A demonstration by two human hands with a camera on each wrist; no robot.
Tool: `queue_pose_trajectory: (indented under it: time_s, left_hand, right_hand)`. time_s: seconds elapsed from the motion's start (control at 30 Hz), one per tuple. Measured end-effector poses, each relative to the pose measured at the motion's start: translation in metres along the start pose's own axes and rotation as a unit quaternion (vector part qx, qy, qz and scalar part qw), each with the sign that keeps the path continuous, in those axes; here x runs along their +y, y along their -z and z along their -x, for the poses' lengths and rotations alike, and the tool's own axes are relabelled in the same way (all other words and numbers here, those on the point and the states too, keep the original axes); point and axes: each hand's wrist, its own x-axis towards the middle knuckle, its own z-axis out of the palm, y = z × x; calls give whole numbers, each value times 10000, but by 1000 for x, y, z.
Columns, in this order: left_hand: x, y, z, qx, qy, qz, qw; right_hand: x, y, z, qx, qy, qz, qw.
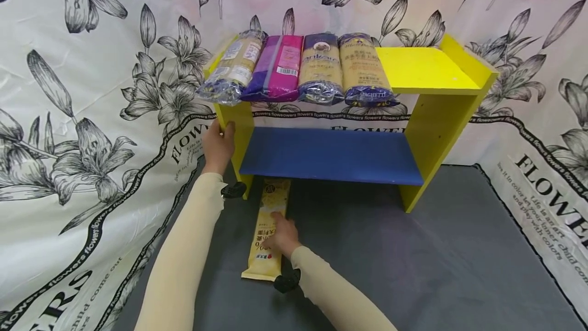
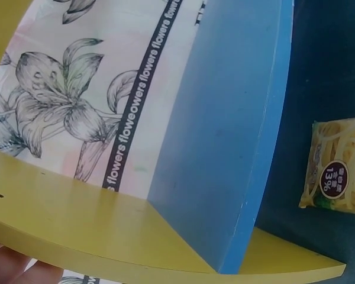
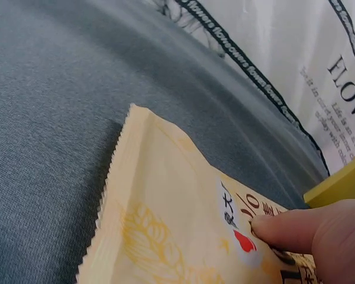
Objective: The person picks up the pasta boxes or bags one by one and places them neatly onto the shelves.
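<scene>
A yellow packet of pasta (image 1: 268, 198) lies lengthwise on the grey surface, its far end at the shelf's blue lower board. My right hand (image 1: 286, 236) holds it by the middle, with a fingertip pressed on its printed face in the right wrist view; some fingers are hidden. In that view the packet's near sealed end (image 3: 136, 177) shows. My left hand (image 1: 218, 144) grips the front edge of the left yellow side panel (image 1: 241, 139) of the small shelf. The left wrist view shows the packet's far end (image 2: 340, 165), with noodles pictured on it, beyond the blue board (image 2: 225, 118).
On the yellow top board (image 1: 427, 68), a clear pasta bag (image 1: 236, 65), a pink-purple packet (image 1: 277, 68), a blue-and-gold packet (image 1: 320, 68) and a spaghetti packet (image 1: 365, 68) lie side by side. The right side panel (image 1: 436, 137) stands on the grey surface (image 1: 367, 254). Flower-printed cloth hangs behind.
</scene>
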Motion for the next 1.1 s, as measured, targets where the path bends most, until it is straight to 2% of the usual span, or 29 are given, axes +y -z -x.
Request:
queue_pose_trajectory:
  time_s: [0.13, 0.33, 0.6, 0.83, 0.9, 1.1]
  left_hand:
    - [-1, -1, 1, 1, 19, -34, 10000]
    - [-3, -2, -1, 64, -78, -105, 9999]
    - [-3, 0, 0, 97, -76, -31, 9999]
    - [-4, 0, 1, 80, -5, 67, 9999]
    - [-4, 0, 2, 57, 7, 61, 10000]
    - [-5, -1, 2, 102, -118, 68, 9999]
  right_hand:
    - [5, 1, 0, -91, -73, -114, 9999]
    - [10, 3, 5, -437, -114, -343, 9984]
    - [22, 17, 34, -1032, -100, -805, 9913]
    - [44, 36, 66, -1578, 5, -1359, 9781]
    - [55, 42, 75, -1715, 12, -1636, 9715]
    - [81, 64, 100, -1904, -351, -2599, 9460]
